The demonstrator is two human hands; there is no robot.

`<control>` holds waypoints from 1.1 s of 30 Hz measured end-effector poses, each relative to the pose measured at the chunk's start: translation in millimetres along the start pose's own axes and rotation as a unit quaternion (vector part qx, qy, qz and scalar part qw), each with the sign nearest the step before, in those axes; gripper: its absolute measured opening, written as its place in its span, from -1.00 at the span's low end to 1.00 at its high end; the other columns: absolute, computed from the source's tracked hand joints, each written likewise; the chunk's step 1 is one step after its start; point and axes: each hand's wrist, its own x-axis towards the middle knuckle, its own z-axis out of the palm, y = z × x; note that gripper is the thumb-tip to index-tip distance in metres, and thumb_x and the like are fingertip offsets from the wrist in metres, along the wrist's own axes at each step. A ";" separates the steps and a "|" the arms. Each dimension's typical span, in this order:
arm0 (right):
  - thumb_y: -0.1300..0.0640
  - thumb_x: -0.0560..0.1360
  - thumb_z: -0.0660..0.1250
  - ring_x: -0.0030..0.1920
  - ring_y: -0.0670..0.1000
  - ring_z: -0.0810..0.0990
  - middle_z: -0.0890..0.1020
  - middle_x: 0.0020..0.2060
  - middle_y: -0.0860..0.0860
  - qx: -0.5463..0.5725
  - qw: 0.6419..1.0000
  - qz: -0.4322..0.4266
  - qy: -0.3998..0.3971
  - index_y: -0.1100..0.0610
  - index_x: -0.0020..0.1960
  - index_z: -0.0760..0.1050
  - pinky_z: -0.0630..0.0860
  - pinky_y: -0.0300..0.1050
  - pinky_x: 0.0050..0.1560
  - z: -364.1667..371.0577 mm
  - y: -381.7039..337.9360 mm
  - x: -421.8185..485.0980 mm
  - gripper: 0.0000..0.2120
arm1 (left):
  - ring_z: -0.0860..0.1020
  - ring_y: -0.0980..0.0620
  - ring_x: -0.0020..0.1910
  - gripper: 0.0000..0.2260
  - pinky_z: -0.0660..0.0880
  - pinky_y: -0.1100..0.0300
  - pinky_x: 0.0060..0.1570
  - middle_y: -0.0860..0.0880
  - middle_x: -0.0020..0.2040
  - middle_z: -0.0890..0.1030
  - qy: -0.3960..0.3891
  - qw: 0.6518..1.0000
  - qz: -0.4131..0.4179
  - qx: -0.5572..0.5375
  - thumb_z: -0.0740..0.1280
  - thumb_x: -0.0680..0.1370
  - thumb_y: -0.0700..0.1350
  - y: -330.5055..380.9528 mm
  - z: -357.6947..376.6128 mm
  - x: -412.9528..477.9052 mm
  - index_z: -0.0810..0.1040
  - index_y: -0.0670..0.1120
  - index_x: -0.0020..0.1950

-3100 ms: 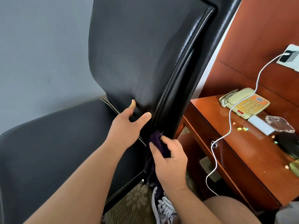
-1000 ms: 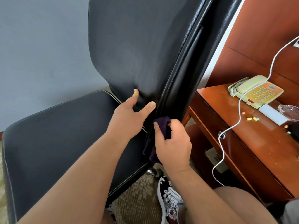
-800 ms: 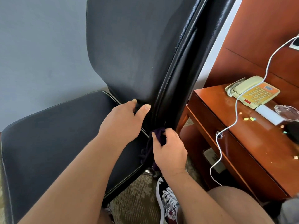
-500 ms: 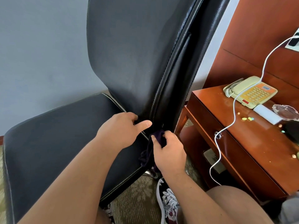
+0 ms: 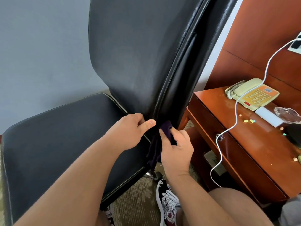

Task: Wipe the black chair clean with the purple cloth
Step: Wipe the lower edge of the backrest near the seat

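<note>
Your right hand [image 5: 175,150] pinches the purple cloth [image 5: 166,130] against the black chair [image 5: 65,136], just right of your left hand [image 5: 130,131] (it grips the lower corner of the backrest [image 5: 130,54]), and the backrest's long side edge rises up and away from your right hand.

We saw a plain grey-blue wall [image 5: 40,54] on the left and reddish wood panelling [image 5: 260,38] on the right, with a pale strip of wall between them. A patterned beige carpet [image 5: 135,201] covered the floor. Against the panelling stood a glossy red-brown desk [image 5: 260,152] with a metal ring pull [image 5: 219,137] on its drawer. On it we noted a cream telephone [image 5: 254,95], a white box [image 5: 268,117], a clear glass piece [image 5: 286,115] and small coloured bits [image 5: 249,121]. A white cable [image 5: 236,111] trailed across the desk towards the floor. Soft, even light filled the room.
</note>
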 end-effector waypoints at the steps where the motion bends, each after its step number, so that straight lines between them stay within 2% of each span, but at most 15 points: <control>1: -0.05 0.52 0.43 -0.13 -0.15 0.59 0.54 -0.18 -0.17 -0.009 1.000 0.022 -0.005 -0.26 -0.10 0.60 0.43 -0.46 -0.21 1.7 3.9 -3.6 -0.91 | 0.42 0.13 -0.47 -0.53 0.32 0.23 -0.43 0.08 -0.45 0.46 0.002 1.000 0.000 0.000 0.14 0.44 0.44 -0.4 0.5 0.5 0.38 0.04 -0.29; 4: -0.17 0.50 0.39 -0.17 -0.18 0.59 0.59 -0.21 -0.17 -0.028 0.989 0.141 -0.037 -0.27 -0.22 0.58 0.44 -0.38 -0.21 4.9 17.9 -13.9 -0.88 | 0.40 0.14 -0.49 -0.52 0.32 0.22 -0.43 0.09 -0.47 0.44 0.012 1.000 0.002 -0.002 0.12 0.43 0.45 0.4 2.2 1.2 0.36 0.04 -0.30; 6: -0.17 0.49 0.41 -0.21 -0.14 0.63 0.66 -0.27 -0.14 -0.012 0.973 0.225 -0.056 -0.24 -0.21 0.63 0.51 -0.21 -0.20 7.1 22.5 -18.6 -0.89 | 0.39 0.16 -0.50 -0.51 0.32 0.22 -0.44 0.09 -0.48 0.44 0.017 1.000 0.002 -0.004 0.12 0.43 0.46 0.8 2.6 1.6 0.36 0.04 -0.31; 9: -0.14 0.50 0.42 -0.26 -0.13 0.66 0.69 -0.31 -0.15 0.049 0.958 0.279 -0.037 -0.22 -0.16 0.65 0.58 -0.10 -0.21 11.2 15.8 -17.7 -0.92 | 0.40 0.17 -0.51 -0.52 0.34 0.23 -0.44 0.09 -0.49 0.45 0.019 1.000 0.006 -0.005 0.12 0.44 0.46 0.3 3.0 1.0 0.37 0.04 -0.30; 14: -0.12 0.53 0.40 -0.27 -0.07 0.68 0.69 -0.30 -0.06 0.140 0.957 0.255 0.018 -0.08 -0.18 0.66 0.62 -0.11 -0.23 9.4 -18.7 -1.3 -0.82 | 0.45 0.12 -0.45 -0.52 0.34 0.22 -0.43 0.06 -0.41 0.51 0.022 1.000 0.011 0.003 0.12 0.46 0.43 1.0 3.9 1.7 0.40 0.03 -0.27; 17: -0.17 0.51 0.38 -0.19 -0.08 0.65 0.66 -0.23 -0.07 0.108 0.983 0.147 0.018 -0.13 -0.14 0.63 0.60 -0.14 -0.15 4.1 -33.3 4.9 -0.85 | 0.47 0.12 -0.44 -0.54 0.33 0.22 -0.43 0.05 -0.41 0.51 0.024 1.000 0.012 0.004 0.14 0.46 0.42 0.9 4.7 2.8 0.41 0.03 -0.27; 19: -0.13 0.53 0.37 -0.13 -0.12 0.61 0.61 -0.20 -0.11 0.070 0.995 0.064 0.016 -0.21 -0.13 0.59 0.51 -0.33 -0.13 0.7 -34.3 7.6 -0.93 | 0.47 0.11 -0.44 -0.54 0.32 0.22 -0.43 0.06 -0.42 0.50 0.025 1.000 0.012 0.003 0.14 0.46 0.42 0.5 4.6 3.3 0.41 0.04 -0.27; 21: -0.05 0.55 0.38 -0.13 -0.15 0.58 0.57 -0.21 -0.10 0.045 0.999 0.027 0.015 -0.23 -0.14 0.57 0.44 -0.43 -0.14 0.6 -27.7 5.5 -0.88 | 0.48 0.10 -0.42 -0.54 0.32 0.22 -0.42 0.05 -0.40 0.51 0.026 1.000 0.017 0.007 0.13 0.47 0.42 0.7 4.7 4.3 0.42 0.03 -0.26; 24: 0.01 0.56 0.40 -0.13 -0.21 0.58 0.59 -0.20 -0.09 0.039 0.997 0.065 0.014 -0.34 -0.15 0.56 0.42 -0.49 -0.16 6.0 -12.4 -5.0 -0.77 | 0.48 0.09 -0.41 -0.54 0.32 0.21 -0.42 0.06 -0.40 0.50 0.024 0.999 0.017 0.012 0.13 0.47 0.41 1.6 5.6 5.3 0.41 0.03 -0.26; 26: -0.03 0.55 0.40 -0.10 -0.22 0.61 0.64 -0.16 -0.12 0.054 0.989 0.134 0.002 -0.43 -0.15 0.57 0.51 -0.41 -0.12 10.8 -2.3 -11.9 -0.74 | 0.46 0.12 -0.46 -0.54 0.32 0.22 -0.43 0.07 -0.44 0.48 0.024 1.000 0.011 0.004 0.13 0.47 0.42 1.9 6.0 5.3 0.40 0.04 -0.27; 29: -0.05 0.54 0.41 -0.03 -0.14 0.66 0.70 -0.11 -0.16 0.077 0.970 0.228 -0.011 -0.30 -0.07 0.63 0.62 -0.09 0.03 14.8 6.9 -14.9 -0.89 | 0.41 0.14 -0.51 -0.54 0.32 0.23 -0.44 0.07 -0.47 0.46 0.025 1.000 0.007 -0.017 0.15 0.47 0.42 2.3 5.9 5.9 0.39 0.04 -0.29; 31: -0.06 0.55 0.41 -0.06 -0.12 0.68 0.71 -0.16 -0.20 0.076 0.966 0.249 -0.012 -0.22 -0.06 0.65 0.63 -0.07 -0.01 14.0 5.0 -12.5 -0.93 | 0.42 0.15 -0.49 -0.55 0.32 0.24 -0.44 0.07 -0.46 0.46 0.028 0.999 0.009 -0.021 0.14 0.47 0.41 2.5 6.1 6.0 0.39 0.05 -0.30; 33: -0.08 0.55 0.40 -0.13 -0.11 0.68 0.70 -0.20 -0.14 0.071 0.969 0.236 -0.018 -0.15 -0.10 0.66 0.64 -0.03 -0.05 12.9 -1.9 -11.4 -0.91 | 0.41 0.18 -0.51 -0.55 0.32 0.25 -0.44 0.09 -0.47 0.46 0.033 0.999 0.007 -0.020 0.14 0.46 0.42 1.8 6.7 5.6 0.38 0.06 -0.31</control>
